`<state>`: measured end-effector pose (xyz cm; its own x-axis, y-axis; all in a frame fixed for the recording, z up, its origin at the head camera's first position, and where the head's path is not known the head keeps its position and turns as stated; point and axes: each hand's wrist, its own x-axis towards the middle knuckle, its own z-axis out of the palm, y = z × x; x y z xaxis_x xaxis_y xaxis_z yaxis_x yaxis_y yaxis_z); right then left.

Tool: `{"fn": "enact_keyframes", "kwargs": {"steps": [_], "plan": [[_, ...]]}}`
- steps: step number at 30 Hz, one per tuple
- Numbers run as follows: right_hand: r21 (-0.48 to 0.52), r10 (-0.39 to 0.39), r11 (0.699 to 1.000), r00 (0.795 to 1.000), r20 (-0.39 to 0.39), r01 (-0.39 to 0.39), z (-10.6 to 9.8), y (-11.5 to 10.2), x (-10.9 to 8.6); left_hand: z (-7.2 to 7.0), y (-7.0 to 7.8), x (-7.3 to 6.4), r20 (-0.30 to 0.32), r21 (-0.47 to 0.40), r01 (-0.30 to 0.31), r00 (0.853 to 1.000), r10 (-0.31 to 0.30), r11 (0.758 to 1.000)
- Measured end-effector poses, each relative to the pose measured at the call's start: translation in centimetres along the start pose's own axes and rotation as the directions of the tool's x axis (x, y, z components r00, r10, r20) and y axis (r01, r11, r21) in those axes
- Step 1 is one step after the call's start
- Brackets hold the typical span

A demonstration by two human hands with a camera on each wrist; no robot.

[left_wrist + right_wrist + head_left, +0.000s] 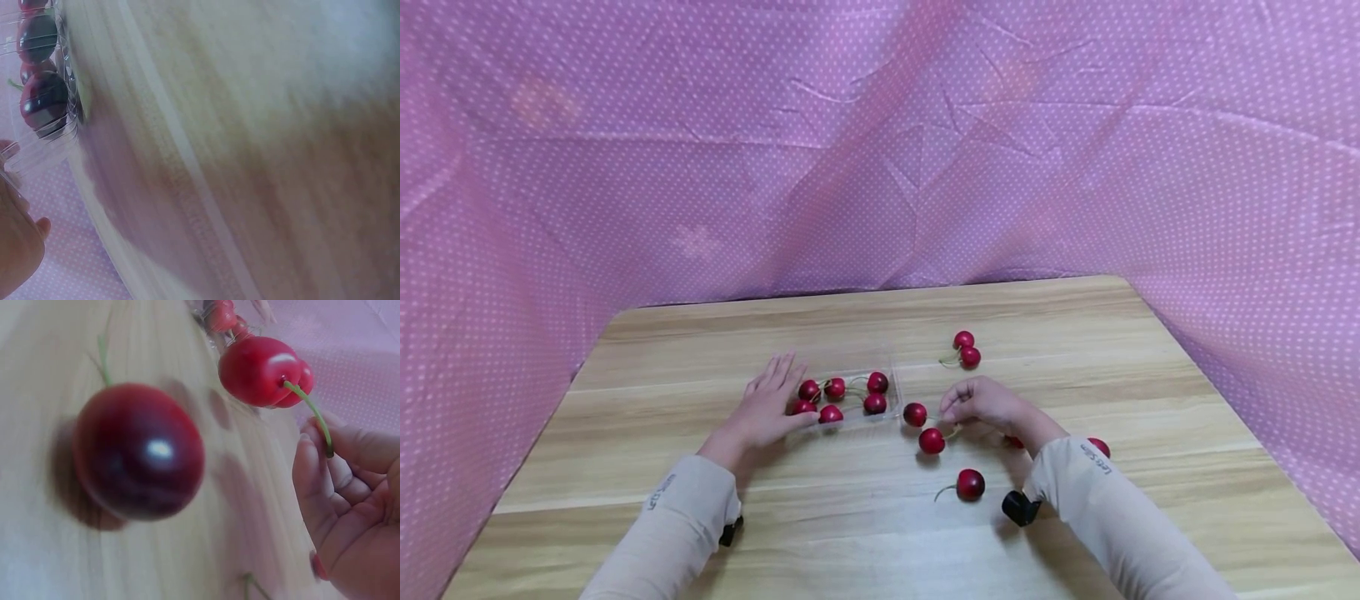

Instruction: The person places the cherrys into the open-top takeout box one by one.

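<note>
A clear plastic tray (pixel 891 385) on the wooden table holds several red cherries (pixel 875 403). My left hand (pixel 769 406) rests against the tray's left end, fingers straight and thumb along its front edge. In the left wrist view, the tray corner (pixel 59 134) with a dark cherry (pixel 42 100) shows beside my left hand (pixel 17 247). My right hand (pixel 973 403) is curled and pinches the green stem of a bright red cherry (pixel 914 414) just right of the tray. In the right wrist view, that held cherry (pixel 265 370) hangs from my fingers (pixel 315 469).
Loose cherries lie on the table: one (pixel 932 441) just below the held one, seen large and dark (pixel 137 453) in the right wrist view. There is another (pixel 970 484) nearer me, a pair (pixel 966 349) farther back and one (pixel 1100 447) by my right sleeve. Pink dotted cloth (pixel 880 150) walls in the table.
</note>
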<state>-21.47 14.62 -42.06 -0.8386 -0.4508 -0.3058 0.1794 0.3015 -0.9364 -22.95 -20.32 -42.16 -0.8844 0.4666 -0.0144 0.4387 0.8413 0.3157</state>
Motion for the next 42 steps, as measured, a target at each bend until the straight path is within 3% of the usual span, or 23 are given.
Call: {"fn": "enact_keyframes", "kwargs": {"steps": [13,24,35,42], "plan": [[0.004,0.035,0.999,0.999,0.019,-0.035,-0.1,-0.6,-0.3,-0.2,0.2,0.0,0.01,-0.002,0.01,1.0,-0.01,1.0],[0.058,-0.012,0.998,0.997,0.07,0.008,-0.2,-0.9,-0.3,0.0,0.0,0.0,-0.009,0.006,0.0,1.0,0.0,1.0],[0.127,-0.074,0.99,0.996,0.039,0.069,0.5,-1.5,0.1,0.0,0.2,-0.1,-0.008,-0.006,-0.005,1.0,0.005,1.0],[0.171,-0.097,0.98,0.995,-0.025,0.1,1.4,-2.0,1.0,-0.2,0.2,0.0,0.003,0.005,0.002,1.0,-0.002,1.0]]}}
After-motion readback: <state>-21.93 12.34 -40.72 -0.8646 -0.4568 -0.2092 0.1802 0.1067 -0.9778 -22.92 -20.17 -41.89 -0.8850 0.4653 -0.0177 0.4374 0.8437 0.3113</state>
